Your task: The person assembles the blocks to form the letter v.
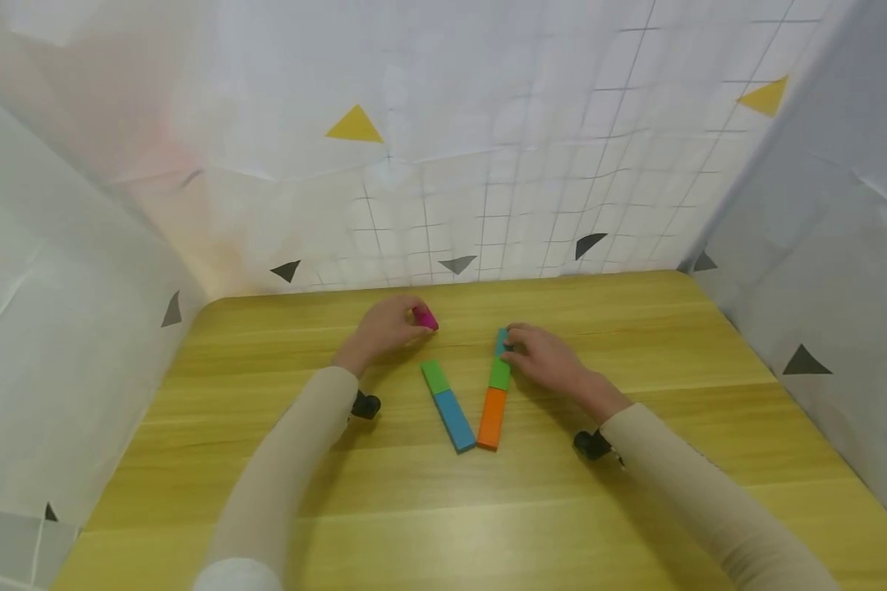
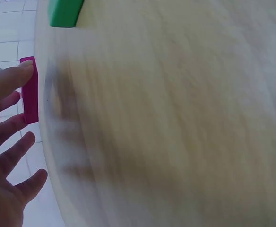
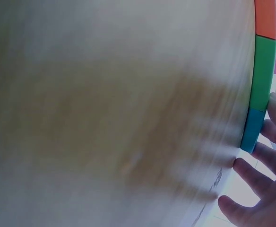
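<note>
In the head view my left hand (image 1: pixel 393 324) pinches a magenta block (image 1: pixel 428 318) between thumb and fingertips, above the far part of the table. The left wrist view shows the thumb on the magenta block's (image 2: pixel 30 92) upper end, other fingers spread below. My right hand (image 1: pixel 550 357) holds thumb and fingertip at a teal block (image 1: pixel 500 341). That teal block ends a row, touching a green block (image 1: pixel 499 373), then an orange block (image 1: pixel 491 419). A second row slants beside it: a green block (image 1: pixel 435 376) joined to a blue block (image 1: pixel 455 421). Both rows converge toward the near side.
The wooden table (image 1: pixel 414 525) has a rounded far edge, with white sheets (image 1: pixel 488 107) hanging behind and at both sides. Yellow and dark triangles mark the sheets. A small black camera mount (image 1: pixel 367 405) sits at the left wrist, another camera mount (image 1: pixel 591 444) at the right.
</note>
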### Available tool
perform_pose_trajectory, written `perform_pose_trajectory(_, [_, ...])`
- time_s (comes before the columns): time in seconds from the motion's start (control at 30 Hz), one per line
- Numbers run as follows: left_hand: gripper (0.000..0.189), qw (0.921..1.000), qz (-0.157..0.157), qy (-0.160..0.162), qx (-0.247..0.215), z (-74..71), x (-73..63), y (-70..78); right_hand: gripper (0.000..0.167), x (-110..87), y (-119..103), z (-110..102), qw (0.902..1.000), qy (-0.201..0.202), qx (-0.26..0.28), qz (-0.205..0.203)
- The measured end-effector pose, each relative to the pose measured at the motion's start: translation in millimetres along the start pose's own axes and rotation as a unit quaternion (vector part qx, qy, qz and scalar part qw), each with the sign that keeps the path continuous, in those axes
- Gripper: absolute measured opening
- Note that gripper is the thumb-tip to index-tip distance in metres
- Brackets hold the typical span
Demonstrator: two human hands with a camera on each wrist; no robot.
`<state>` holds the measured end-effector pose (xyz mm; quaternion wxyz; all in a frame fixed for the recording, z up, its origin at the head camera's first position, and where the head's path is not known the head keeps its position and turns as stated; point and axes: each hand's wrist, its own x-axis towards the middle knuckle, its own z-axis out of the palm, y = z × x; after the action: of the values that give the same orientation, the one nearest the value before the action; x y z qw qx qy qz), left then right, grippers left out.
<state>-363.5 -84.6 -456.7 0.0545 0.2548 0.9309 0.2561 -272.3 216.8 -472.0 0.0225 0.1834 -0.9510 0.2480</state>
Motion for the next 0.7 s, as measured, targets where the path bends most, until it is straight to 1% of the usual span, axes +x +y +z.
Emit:
perform_pose_trajectory(0.13, [0.020, 1.0000, 0.005, 0.000, 0.003, -1.5, -3.5, -0.4, 0.025, 0.0, 0, 0, 1.0000, 0.001, 0.001, 0.000])
perform_pose_trajectory(0.4, [0.019, 0.9996, 0.011, -0.006, 0.024, -1.2, -8.5, 1.9, 0.025, 0.0, -1, -2, 1.0000, -0.006, 0.002, 0.003])
perform_pose_trajectory(0.7, [0.023, 0.9987, 0.011, -0.013, 0.048, -2.5, -13.0, 5.9, 0.027, 1.1, 2, 0, 0.9999, -0.009, -0.001, 0.006])
